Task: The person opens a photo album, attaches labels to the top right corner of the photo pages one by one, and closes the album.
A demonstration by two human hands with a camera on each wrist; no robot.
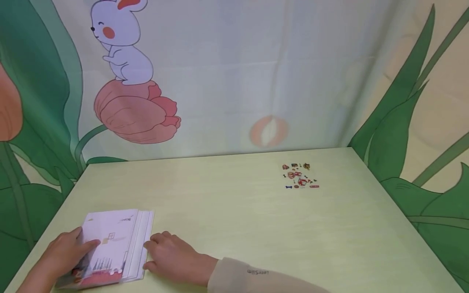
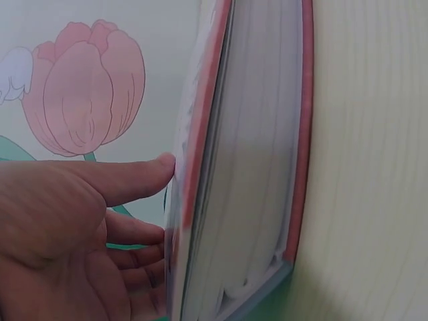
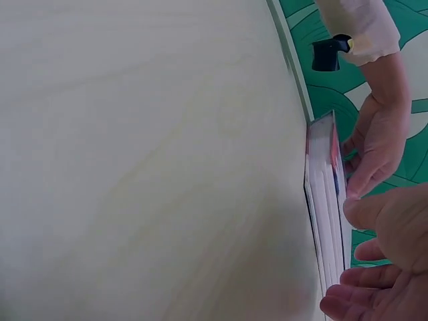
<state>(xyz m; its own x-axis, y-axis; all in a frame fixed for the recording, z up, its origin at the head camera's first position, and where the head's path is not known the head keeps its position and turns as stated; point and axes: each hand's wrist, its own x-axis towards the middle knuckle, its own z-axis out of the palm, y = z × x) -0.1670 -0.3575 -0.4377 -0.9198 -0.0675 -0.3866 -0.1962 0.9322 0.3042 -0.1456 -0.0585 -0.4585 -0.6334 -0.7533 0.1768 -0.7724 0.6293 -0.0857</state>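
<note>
A thick book (image 1: 109, 244) lies on the table at the front left, with a pale illustrated cover and reddish board edges. Its white page block (image 2: 257, 134) fills the middle of the left wrist view. My left hand (image 1: 62, 252) rests at the book's left side, its thumb lying over the cover. In the left wrist view the thumb tip touches the cover, while the ends of the other fingers are hidden behind it. At the opposite side, my right hand (image 1: 176, 256) has its fingertips against the book's right edge; no firm grip on it shows.
A small group of colourful stickers (image 1: 300, 177) lies at the table's back right. The pale table (image 1: 234, 211) meets a hanging cloth (image 1: 227, 81) printed with a rabbit, tulips and leaves along its back edge.
</note>
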